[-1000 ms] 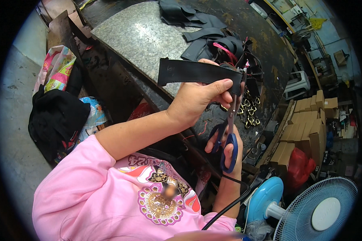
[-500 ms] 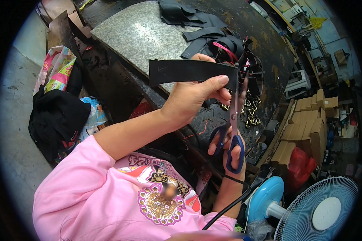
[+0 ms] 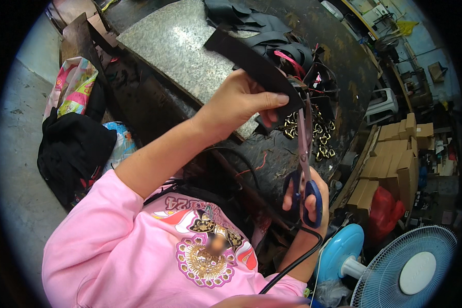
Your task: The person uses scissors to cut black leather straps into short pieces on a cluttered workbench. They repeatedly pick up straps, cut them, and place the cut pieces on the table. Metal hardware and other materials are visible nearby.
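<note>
A wide black strap (image 3: 251, 60) is pinched between the thumb and fingers of my left hand (image 3: 249, 100). It slants from the upper left down to the scissors. My right hand (image 3: 315, 192) has its fingers through the dark blue handles of the scissors (image 3: 304, 143), whose blades point up and away from me. The blade tips reach the strap's lower right end; whether they touch it I cannot tell. Behind the strap lie more black strips (image 3: 280, 43) and a pink ribbon-like piece (image 3: 291, 61). Several gold-coloured metal buckles (image 3: 321, 136) rest on the dark table beside the blades.
A speckled grey board (image 3: 164, 38) covers part of the dark table (image 3: 344, 46). To my right stand a blue and white fan (image 3: 405, 272), cardboard boxes (image 3: 390, 164) and a red bag (image 3: 385, 208). At left are a black cloth bundle (image 3: 74, 154) and a colourful bag (image 3: 72, 92).
The strap has tilted from nearly level to a steep slant, its left end rising. My left hand has shifted slightly left; the scissors have moved a little right and down.
</note>
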A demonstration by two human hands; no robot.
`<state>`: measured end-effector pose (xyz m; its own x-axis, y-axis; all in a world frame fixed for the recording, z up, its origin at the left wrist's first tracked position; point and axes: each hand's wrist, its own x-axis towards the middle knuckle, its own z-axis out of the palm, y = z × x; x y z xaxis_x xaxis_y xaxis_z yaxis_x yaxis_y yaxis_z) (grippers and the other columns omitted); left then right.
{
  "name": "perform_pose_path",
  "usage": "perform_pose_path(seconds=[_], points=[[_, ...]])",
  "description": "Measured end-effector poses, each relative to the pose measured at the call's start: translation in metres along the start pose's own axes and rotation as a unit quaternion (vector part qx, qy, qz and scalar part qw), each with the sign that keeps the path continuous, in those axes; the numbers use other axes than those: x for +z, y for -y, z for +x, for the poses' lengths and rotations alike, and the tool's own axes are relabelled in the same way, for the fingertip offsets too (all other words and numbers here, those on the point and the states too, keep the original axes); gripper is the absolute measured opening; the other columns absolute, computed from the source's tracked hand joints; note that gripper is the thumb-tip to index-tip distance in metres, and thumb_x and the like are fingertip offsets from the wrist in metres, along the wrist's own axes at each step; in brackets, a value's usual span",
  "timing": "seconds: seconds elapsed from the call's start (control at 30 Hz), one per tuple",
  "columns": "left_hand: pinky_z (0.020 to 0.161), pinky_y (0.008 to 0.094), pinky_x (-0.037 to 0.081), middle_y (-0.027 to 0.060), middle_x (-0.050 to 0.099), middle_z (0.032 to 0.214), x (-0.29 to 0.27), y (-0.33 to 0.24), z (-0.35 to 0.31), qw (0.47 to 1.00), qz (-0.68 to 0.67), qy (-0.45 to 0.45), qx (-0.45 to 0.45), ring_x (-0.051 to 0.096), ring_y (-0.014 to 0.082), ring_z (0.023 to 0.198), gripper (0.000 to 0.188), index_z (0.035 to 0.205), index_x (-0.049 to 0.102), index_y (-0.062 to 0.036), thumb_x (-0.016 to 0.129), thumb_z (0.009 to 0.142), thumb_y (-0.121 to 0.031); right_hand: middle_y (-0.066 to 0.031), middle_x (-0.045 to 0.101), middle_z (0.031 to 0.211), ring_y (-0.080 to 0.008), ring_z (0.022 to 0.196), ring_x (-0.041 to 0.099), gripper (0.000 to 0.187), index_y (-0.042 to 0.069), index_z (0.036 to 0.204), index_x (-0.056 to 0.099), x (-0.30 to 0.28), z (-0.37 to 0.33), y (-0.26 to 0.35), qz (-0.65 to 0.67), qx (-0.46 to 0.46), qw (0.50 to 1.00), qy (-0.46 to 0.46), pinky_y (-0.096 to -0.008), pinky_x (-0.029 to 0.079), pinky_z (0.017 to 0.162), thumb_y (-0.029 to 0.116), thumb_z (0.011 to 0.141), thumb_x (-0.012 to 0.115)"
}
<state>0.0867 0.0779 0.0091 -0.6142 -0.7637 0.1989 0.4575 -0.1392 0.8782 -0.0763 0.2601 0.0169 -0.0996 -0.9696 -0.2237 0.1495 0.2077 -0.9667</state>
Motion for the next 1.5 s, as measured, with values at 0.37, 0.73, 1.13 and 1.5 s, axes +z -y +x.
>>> perform_pose_path(seconds=[0.37, 0.73, 1.13, 1.5], points=[[0.052, 0.0212, 0.051, 0.0034, 0.059, 0.083, -0.011, -0.007, 0.007, 0.991, 0.019, 0.127, 0.023, 0.061, 0.0108, 0.060, 0.018, 0.098, 0.055, 0.0004, 0.063, 0.082, 0.000, -0.0053, 0.056, 0.063, -0.0116, 0.051, 0.057, 0.079, -0.003, 0.090, 0.051, -0.014, -0.015, 0.001, 0.030, 0.034, 0.998, 0.035, -0.0197, 0.042, 0.045, 0.066, 0.058, 0.074], [0.050, 0.0203, 0.048, 0.0025, 0.058, 0.081, -0.008, 0.000, 0.011, 0.991, 0.059, 0.114, 0.021, 0.060, 0.0088, 0.058, 0.018, 0.097, 0.056, 0.0004, 0.063, 0.081, 0.002, -0.0057, 0.056, 0.060, -0.0119, 0.048, 0.055, 0.066, -0.002, 0.089, 0.051, -0.023, -0.018, -0.001, -0.020, 0.026, 0.999, 0.000, -0.0205, 0.042, 0.044, 0.053, 0.064, 0.077], [0.051, 0.0226, 0.050, 0.0056, 0.063, 0.081, -0.005, 0.008, 0.013, 0.991, 0.022, 0.120, -0.063, 0.061, 0.0117, 0.056, 0.024, 0.103, 0.058, 0.0006, 0.066, 0.081, -0.004, -0.0035, 0.054, 0.060, -0.0105, 0.047, 0.054, 0.068, -0.002, 0.086, 0.051, -0.027, -0.028, -0.004, -0.004, 0.026, 1.000, 0.004, -0.0195, 0.040, 0.044, 0.059, 0.064, 0.074], [0.046, 0.0227, 0.047, 0.0052, 0.061, 0.072, 0.005, 0.016, 0.003, 0.967, 0.077, 0.153, -0.188, 0.059, 0.0108, 0.053, 0.021, 0.094, 0.057, 0.0027, 0.067, 0.080, -0.009, -0.0049, 0.054, 0.059, -0.0113, 0.050, 0.053, 0.043, 0.000, 0.092, 0.049, -0.022, -0.012, -0.004, -0.022, -0.040, 0.991, -0.127, -0.0210, 0.040, 0.046, 0.030, 0.075, 0.075]])
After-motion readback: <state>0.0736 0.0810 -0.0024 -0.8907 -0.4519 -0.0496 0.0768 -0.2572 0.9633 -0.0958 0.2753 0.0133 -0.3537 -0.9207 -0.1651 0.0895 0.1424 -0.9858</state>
